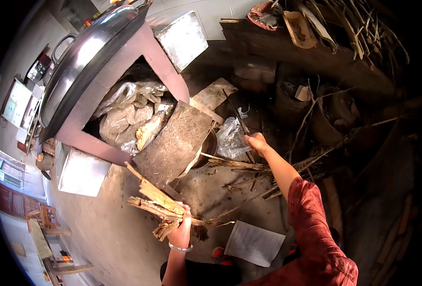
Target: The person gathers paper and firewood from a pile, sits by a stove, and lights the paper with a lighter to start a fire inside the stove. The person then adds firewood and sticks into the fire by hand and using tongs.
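Observation:
My left hand, with a bracelet at the wrist, is closed around a bundle of split firewood of uneven lengths. My right hand grips a thin dark stick, which slants up and away past a crumpled clear plastic bag. Whether the bag is also touched by the fingers, I cannot tell. Between the hands, a worn board leans by the stove opening, with a round container partly hidden behind it. Several dry branches lie just below my right hand.
A large metal wok sits on a pinkish stove frame at upper left, with plastic bags inside. A paper sheet lies on the floor near my feet. More branches are piled at upper right; the right side is dark.

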Demonstrator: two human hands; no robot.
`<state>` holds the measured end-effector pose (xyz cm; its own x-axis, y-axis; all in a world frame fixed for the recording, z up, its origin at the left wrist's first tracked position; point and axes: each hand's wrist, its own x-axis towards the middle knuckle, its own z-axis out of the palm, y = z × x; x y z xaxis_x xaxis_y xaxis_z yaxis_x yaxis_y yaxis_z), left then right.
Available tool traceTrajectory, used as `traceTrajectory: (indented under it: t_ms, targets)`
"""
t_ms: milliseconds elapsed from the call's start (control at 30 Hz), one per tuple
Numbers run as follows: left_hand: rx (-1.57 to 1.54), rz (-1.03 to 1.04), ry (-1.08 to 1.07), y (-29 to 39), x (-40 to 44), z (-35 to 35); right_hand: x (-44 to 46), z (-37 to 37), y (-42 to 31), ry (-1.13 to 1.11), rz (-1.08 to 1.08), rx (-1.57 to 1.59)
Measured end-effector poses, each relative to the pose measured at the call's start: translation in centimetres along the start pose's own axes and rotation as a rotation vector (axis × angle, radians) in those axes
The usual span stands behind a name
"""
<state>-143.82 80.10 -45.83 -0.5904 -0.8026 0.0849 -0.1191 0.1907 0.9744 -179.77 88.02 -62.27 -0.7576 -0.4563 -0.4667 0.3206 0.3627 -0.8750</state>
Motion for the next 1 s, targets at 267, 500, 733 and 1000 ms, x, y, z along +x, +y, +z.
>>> traceTrajectory:
  t_ms: [267,500,733,1000]
  targets:
    - [-0.051,-0.045,-0.004,0.5,0.0,0.4,1.1,0.8,0.8,-0.058,-0.078,0.243]
    - [-0.123,0.008,0.019,0.7,0.1,0.8,-5.9,-2.1,-2.4,-0.278,-0.138,0.506]
    - [-0.207,0.058,0.006,1.7,0.1,1.9,-13.9,-7.4,-7.1,-0.256,-0.140,0.509]
    - [-0.074,0.092,-0.016,1.2,-0.8,2.4,-14.2,-7.0,-4.4,-0.186,0.028,0.404]
